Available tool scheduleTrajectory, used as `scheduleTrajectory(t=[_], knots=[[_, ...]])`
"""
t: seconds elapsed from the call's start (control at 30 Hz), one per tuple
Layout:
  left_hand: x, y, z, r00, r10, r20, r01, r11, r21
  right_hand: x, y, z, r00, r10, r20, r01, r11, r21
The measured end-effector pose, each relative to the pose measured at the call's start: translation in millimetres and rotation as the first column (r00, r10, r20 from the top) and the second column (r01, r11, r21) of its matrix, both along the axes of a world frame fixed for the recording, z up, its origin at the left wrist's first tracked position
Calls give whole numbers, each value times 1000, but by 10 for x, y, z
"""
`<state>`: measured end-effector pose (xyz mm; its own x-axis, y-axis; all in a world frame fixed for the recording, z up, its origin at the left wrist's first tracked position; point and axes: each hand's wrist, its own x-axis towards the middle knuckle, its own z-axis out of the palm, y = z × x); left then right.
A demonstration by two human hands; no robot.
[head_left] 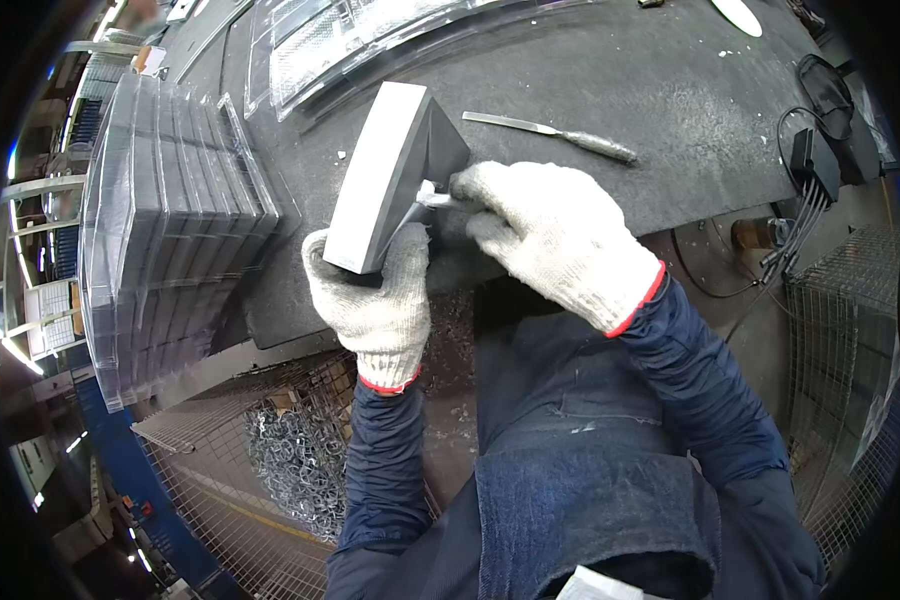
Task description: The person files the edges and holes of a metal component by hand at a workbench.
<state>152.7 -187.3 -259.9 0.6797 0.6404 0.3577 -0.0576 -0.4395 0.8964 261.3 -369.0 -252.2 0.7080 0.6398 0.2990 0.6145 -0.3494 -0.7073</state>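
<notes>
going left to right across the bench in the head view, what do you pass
stack of clear plastic trays → left hand → grey metal block → right hand → metal file → black cable box

Grey wedge-shaped metal part (385, 175) (tilted), over dark tabletop edge.

Gloved hands (370, 290) on grey block (380, 175)

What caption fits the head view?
Gloved left hand holds grey block; right hand works its edge with a small tool.
</notes>
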Motion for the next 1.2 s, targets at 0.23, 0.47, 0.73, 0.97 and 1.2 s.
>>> scheduleTrajectory(t=[0.23, 0.47, 0.73, 0.97, 1.2], knots=[[30, 1, -11, 999, -35, 27, 35, 999, 9, 72, 76, -202, 960, -169, 223, 139, 979, 148], [34, -35, 42, 1000, -10, -9, 10, 1000, 3, 21, 169, -210, 998, -37, 46, 26, 977, 212], [34, -29, 29, 1000, 15, -2, -15, 1000, -25, -16, 68, -162, 957, -113, 267, 97, 993, 72], [-45, 44, -36, 994, 62, -85, -39, 968, 248, -51, -121, -22, 989, 7, -148, 8, 995, 98], [-98, 174, -132, 993, 98, -62, -64, 908, 414, 19, 79, -20, 993, 34, -110, -17, 988, 155]])
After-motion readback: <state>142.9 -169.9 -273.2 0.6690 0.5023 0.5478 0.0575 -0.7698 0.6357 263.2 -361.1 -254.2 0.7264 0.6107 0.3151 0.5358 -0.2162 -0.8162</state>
